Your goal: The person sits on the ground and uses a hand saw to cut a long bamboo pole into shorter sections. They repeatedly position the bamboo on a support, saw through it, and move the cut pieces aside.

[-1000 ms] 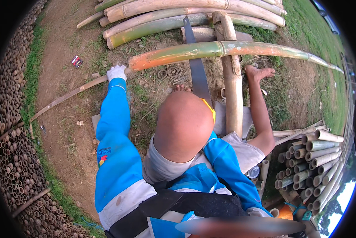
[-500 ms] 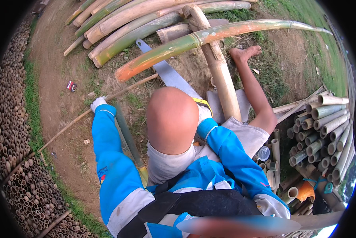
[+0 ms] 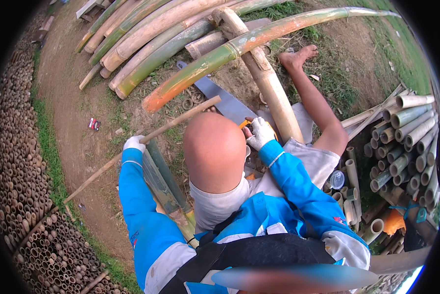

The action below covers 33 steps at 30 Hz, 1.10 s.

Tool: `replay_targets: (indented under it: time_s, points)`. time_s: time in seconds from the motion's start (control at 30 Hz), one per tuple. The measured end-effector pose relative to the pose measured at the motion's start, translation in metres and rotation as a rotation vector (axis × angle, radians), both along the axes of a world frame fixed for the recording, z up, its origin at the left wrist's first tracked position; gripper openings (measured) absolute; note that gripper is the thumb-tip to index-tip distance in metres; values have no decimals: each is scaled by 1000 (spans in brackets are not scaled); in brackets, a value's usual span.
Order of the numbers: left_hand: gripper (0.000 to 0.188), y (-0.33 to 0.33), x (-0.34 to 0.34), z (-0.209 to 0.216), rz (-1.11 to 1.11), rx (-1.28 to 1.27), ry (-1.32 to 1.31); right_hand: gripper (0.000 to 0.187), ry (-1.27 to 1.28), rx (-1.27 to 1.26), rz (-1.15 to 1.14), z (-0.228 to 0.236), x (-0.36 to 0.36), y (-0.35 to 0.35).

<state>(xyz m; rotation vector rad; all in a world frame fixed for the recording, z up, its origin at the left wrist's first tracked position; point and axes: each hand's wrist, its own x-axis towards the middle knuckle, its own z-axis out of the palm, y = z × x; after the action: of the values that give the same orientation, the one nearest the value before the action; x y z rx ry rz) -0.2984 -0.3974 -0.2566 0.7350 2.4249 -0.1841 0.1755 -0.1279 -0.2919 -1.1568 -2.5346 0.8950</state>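
White-gloved right hand (image 3: 260, 132) grips the yellow handle of a steel handsaw (image 3: 220, 100) beside the tan bamboo post (image 3: 266, 85). White-gloved left hand (image 3: 134, 143) clasps a thin brown stick (image 3: 146, 139) above 2 split green bamboo slats (image 3: 163, 179).

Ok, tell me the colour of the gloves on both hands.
White, on the left hand and right hand; head view.

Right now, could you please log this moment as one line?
left hand: grips thin stick | right hand: on handsaw handle | saw lies under green bamboo pole
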Motion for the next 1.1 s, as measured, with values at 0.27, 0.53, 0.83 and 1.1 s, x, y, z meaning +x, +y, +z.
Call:
replay_targets:
  time_s: [0.27,0.53,0.83,1.1]
  points:
    - [45,106,148,33,-256,736,-247,66,636,-1346,-141,-16,-90,-28]
    - [55,98,143,22,-533,696,125,35,957,-1179,-612,25,-63,103]
    - [34,9,92,17,-450,695,342,35,1116,-524,-889,151,74,314]
    - [41,213,218,56,-691,987,29,67,823,-1237,-317,63,-80,56]
